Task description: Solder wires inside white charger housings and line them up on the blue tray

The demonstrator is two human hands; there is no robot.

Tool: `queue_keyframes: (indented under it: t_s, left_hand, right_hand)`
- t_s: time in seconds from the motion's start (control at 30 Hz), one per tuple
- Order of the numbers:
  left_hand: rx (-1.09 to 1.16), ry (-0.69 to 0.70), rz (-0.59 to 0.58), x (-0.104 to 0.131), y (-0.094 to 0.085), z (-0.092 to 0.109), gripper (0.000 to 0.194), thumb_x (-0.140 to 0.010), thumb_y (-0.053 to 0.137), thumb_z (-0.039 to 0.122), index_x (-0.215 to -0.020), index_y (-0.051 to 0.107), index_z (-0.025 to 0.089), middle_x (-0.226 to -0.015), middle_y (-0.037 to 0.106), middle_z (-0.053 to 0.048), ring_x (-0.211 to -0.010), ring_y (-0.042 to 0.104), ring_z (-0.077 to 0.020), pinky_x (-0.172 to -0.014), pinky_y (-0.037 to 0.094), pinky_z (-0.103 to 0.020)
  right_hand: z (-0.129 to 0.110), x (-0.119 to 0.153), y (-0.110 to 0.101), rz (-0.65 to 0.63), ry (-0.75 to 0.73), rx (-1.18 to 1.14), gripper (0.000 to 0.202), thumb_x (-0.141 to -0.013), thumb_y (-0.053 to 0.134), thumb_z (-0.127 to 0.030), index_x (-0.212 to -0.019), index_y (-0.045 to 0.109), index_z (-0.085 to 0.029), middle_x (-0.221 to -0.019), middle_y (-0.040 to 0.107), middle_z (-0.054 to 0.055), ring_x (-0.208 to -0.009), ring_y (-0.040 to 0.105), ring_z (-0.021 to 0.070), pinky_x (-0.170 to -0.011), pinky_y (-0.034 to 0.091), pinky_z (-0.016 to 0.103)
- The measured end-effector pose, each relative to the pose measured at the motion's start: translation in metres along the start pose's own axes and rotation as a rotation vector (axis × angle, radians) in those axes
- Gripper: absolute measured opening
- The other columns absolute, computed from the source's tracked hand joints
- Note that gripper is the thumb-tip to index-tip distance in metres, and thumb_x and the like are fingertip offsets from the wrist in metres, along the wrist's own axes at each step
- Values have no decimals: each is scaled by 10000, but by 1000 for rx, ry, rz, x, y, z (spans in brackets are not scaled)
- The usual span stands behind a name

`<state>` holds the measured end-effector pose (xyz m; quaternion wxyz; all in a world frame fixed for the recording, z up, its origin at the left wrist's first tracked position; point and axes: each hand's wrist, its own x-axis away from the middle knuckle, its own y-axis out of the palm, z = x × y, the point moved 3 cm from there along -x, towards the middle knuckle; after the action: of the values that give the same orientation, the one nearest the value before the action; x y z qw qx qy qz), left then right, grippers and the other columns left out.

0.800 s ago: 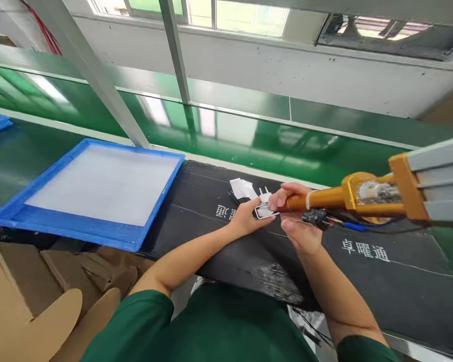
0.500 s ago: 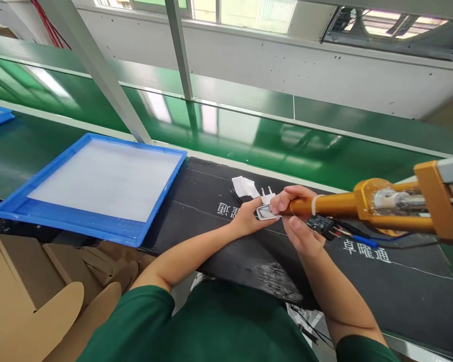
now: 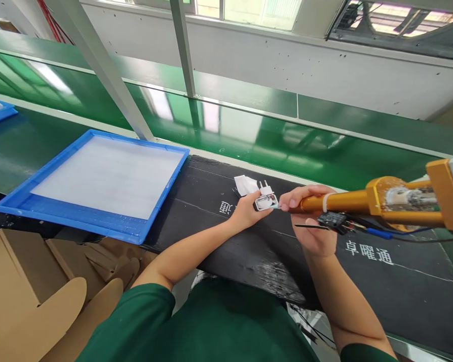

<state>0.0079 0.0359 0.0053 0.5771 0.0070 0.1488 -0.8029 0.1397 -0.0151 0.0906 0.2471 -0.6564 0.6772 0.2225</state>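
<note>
My left hand [image 3: 246, 209] is closed round an open white plug charger housing [image 3: 266, 202], whose two pins point away from me. Dark wires and a white part show inside it. My right hand [image 3: 312, 221] grips the front of a gold-coloured glue gun [image 3: 334, 202], which comes in from the right. The gun's pale tip [image 3: 275, 206] is at the housing's right edge; whether it touches is hard to tell. A black switch [image 3: 332, 221] with a long lever and wires is strapped under the barrel. White pieces [image 3: 245, 185] lie just behind my left hand.
A blue tray [image 3: 98, 229] with a white sheet lies to the left on the bench. Cardboard boxes [image 3: 18, 271] stand below it at lower left. A black mat [image 3: 196, 196] with white lettering is under my hands. A metal post [image 3: 109, 75] rises behind the tray.
My right hand and the glue gun have shifted right, away from my left hand. More of the housing's inside and the gun's pale tip now show. The switch's long lever has come into sight.
</note>
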Motion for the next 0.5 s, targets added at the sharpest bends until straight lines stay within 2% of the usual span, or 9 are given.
queue_keyframes:
  t_s: [0.1, 0.17, 0.37, 0.5]
  left_hand:
    - [50, -80, 18, -4, -8, -1, 334, -751, 754, 336, -1014, 685, 143, -947, 746, -65, -875, 685, -215, -811, 520, -301]
    - [109, -118, -1, -5, -12, 1, 367, -747, 753, 362, -1039, 692, 148, -965, 748, -66, -887, 686, -216, -816, 517, -298]
    - [382, -193, -155, 4, -10, 12, 478, -719, 765, 406, -1101, 683, 130, -1028, 739, -95, -949, 683, -238, -841, 529, -320]
    - [522, -263, -238, 13, -4, 18, 518, -677, 804, 433, -1073, 682, 123, -982, 741, -96, -901, 692, -233, -802, 543, -327]
  right_hand:
    - [-1, 2, -12, 84, 0, -90, 401, -763, 739, -403, -1124, 579, -332, -818, 573, -12, -754, 607, 203, -777, 563, 453]
    - [0, 4, -24, 142, 1, -66, 386, -754, 744, -350, -1107, 595, -308, -867, 606, -4, -812, 620, 200, -837, 539, 441]
    - [12, 12, -70, 244, 13, 182, 523, -754, 726, -385, -1247, 569, -310, -1070, 665, 32, -1013, 652, 242, -965, 478, 468]
    - [24, 17, -98, 320, 24, 248, 515, -791, 685, -408, -1281, 547, -329, -1124, 663, 30, -1012, 661, 236, -986, 473, 489]
